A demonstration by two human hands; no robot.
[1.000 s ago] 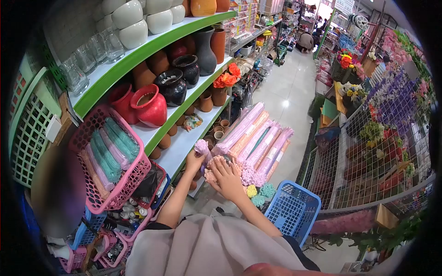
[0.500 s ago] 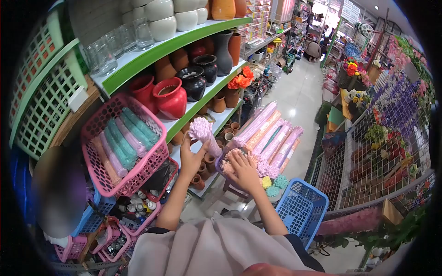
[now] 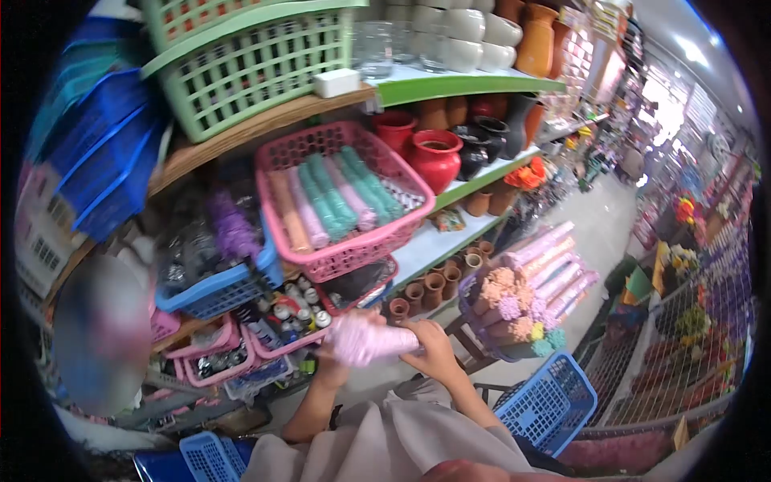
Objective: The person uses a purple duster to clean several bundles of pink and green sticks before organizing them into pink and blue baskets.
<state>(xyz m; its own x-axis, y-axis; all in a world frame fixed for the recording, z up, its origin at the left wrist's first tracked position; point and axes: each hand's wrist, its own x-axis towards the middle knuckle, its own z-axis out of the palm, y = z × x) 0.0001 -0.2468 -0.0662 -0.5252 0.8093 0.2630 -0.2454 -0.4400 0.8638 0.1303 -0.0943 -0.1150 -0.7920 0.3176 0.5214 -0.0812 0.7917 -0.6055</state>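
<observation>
A pale pink bundle of fuzzy stems, like pipe cleaners (image 3: 372, 341), lies across in front of my body, somewhat blurred. My left hand (image 3: 331, 368) is closed around its left end, with part of the fingers hidden behind it. My right hand (image 3: 434, 350) grips its right end. To the right stands a purple basket (image 3: 475, 328) packed with similar bundles (image 3: 536, 289) in pink, peach, yellow and teal. Up and to the left, a pink basket (image 3: 353, 261) holds teal, pink and peach bundles (image 3: 325, 197) lying side by side.
A blue basket (image 3: 554, 406) sits low at the right. Shelves carry red pots (image 3: 436, 157), black pots, clay pots (image 3: 434, 285) and glasses. A green crate (image 3: 257, 80) and blue trays (image 3: 116, 153) are at upper left. A wire mesh rack (image 3: 666, 361) borders the aisle.
My view has turned left. My right hand has left the bundles in the purple basket and now grips the pink bundle, which has tipped from upright to sideways.
</observation>
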